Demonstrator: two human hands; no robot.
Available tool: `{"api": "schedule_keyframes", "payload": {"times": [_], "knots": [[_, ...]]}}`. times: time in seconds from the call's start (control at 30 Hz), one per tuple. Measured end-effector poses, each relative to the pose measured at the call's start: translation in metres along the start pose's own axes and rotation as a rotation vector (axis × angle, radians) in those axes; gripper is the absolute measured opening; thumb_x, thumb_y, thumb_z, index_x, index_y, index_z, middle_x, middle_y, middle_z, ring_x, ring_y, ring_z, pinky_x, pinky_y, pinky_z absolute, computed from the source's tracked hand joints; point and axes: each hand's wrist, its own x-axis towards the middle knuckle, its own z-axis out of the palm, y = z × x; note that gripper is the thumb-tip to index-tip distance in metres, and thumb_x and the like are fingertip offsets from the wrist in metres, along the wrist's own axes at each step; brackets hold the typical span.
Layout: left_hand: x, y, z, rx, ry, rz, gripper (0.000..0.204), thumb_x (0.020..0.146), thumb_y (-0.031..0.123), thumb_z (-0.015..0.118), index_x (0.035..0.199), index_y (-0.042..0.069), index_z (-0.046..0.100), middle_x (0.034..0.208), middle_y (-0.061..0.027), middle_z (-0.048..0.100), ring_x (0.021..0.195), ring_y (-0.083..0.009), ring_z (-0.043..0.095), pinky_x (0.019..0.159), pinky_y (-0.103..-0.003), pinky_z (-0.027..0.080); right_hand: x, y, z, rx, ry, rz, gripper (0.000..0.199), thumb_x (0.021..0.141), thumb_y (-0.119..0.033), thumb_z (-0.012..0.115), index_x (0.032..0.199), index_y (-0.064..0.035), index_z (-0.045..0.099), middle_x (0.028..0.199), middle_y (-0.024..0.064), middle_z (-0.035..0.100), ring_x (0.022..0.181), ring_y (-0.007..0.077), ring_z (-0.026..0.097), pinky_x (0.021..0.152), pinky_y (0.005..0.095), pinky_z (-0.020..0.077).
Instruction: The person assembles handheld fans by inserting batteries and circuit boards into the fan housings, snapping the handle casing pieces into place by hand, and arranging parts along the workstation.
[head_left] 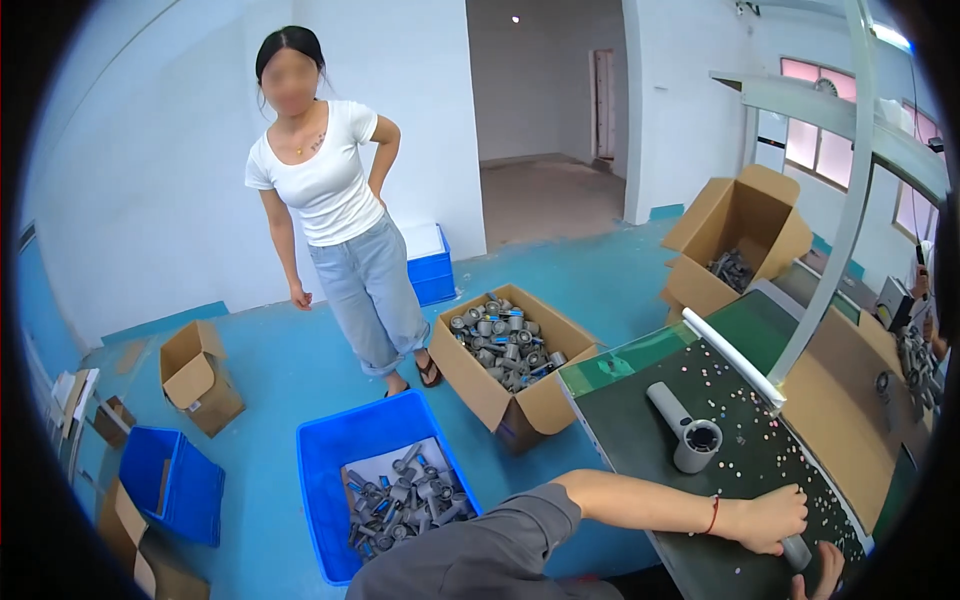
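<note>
My left hand (pixel 765 519), a thin red band at its wrist, is closed with its fingers curled over a grey plastic part (pixel 796 553) at the green table's lower right. Most of that part is hidden under the hand. My right hand (pixel 826 572) shows only partly at the lower edge, its fingers apart close to the same part; whether they touch it I cannot tell. Farther up the table lies a grey hair-dryer-shaped housing (pixel 697 443), with a round hollow head and a straight handle.
Small pale dots are scattered over the dark green table (pixel 640 400). On the left, a blue bin (pixel 315 450) and a cardboard box (pixel 480 400) hold several grey parts. Another open box (pixel 700 285) stands behind. A person (pixel 325 190) in a white top stands beyond the bin.
</note>
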Motion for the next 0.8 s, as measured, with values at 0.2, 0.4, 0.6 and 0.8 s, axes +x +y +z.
{"api": "schedule_keyframes", "payload": {"times": [0.2, 0.4, 0.6, 0.8], "knots": [[-0.004, -0.001, 0.007, -0.021, 0.014, -0.031, 0.037, 0.069, 0.036, 0.082, 0.087, 0.004, 0.074, 0.093, -0.0118, 0.069, 0.101, -0.0297, 0.061, 0.094, -0.042, 0.043, 0.041, -0.006, 0.015, 0.13, -0.213, 0.076, 0.041, 0.097, -0.008, 0.066, 0.135, 0.0046, 0.058, 0.131, 0.026, 0.061, 0.121, 0.0394, 0.059, 0.106, 0.0427, 0.0443], [-0.008, 0.001, 0.013, -0.068, 0.062, -0.05, 0.038, 0.066, 0.034, 0.084, 0.089, 0.006, 0.074, 0.09, -0.0086, 0.068, 0.101, -0.0287, 0.06, 0.095, -0.042, 0.042, 0.043, 0.02, 0.028, 0.295, -0.255, 0.067, 0.041, 0.099, -0.014, 0.065, 0.135, 0.0043, 0.057, 0.123, 0.0272, 0.066, 0.114, 0.0392, 0.065, 0.099, 0.0415, 0.0495], [-0.018, 0.026, -0.066, -0.073, 0.019, 0.063, 0.069, 0.055, 0.037, 0.091, 0.105, 0.0, 0.062, 0.118, -0.0165, 0.056, 0.116, -0.0337, 0.05, 0.099, -0.045, 0.041, 0.03, 0.006, 0.029, 0.267, -0.235, 0.211, 0.042, 0.098, -0.019, 0.065, 0.138, -0.0075, 0.06, 0.135, 0.0271, 0.061, 0.125, 0.0403, 0.06, 0.106, 0.0488, 0.0463], [-0.1, 0.013, -0.23, 0.212, -0.014, -0.433, 0.072, 0.076, 0.043, 0.084, 0.135, 0.009, 0.061, 0.136, -0.0134, 0.061, 0.135, -0.0376, 0.049, 0.112, -0.05, 0.039, 0.028, 0.034, 0.063, 0.335, -0.01, 0.106, 0.048, 0.081, -0.025, 0.077, 0.118, 0.002, 0.063, 0.105, 0.0237, 0.068, 0.095, 0.0423, 0.067, 0.084, 0.0422, 0.0522]]}}
